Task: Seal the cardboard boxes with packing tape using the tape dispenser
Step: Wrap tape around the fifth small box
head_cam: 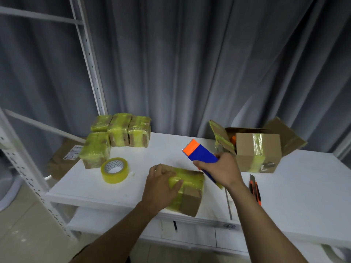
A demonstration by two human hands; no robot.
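Yellowish tape is already covering most of the small box [187, 188], which is sitting at the near edge of the white worktop [303, 186], with bare brown cardboard showing only at its right end. The left hand [163, 185] is holding it down from above, its fingers [156, 170] bending over the far left edge and the thumb lying across the taped top. The right hand [220, 169] is gripping the tape dispenser [199, 154] around its blue body, just above and right of the box. The dispenser's orange toothed end is pointing far and left, clear of the cardboard.

The box is looking light and fairly stiff, but the glossy tape is probably making it slide easily on the smooth worktop. Pressing down from above, or grasping across the two long sides, is likely the steadiest hold, and the bare cardboard end is offering more grip than the tape.

At the far left, a group of taped boxes [117, 135] is standing beside a loose tape roll [115, 170]. To the right, a larger open box [256, 154] is sitting and an orange knife [255, 188] is lying.
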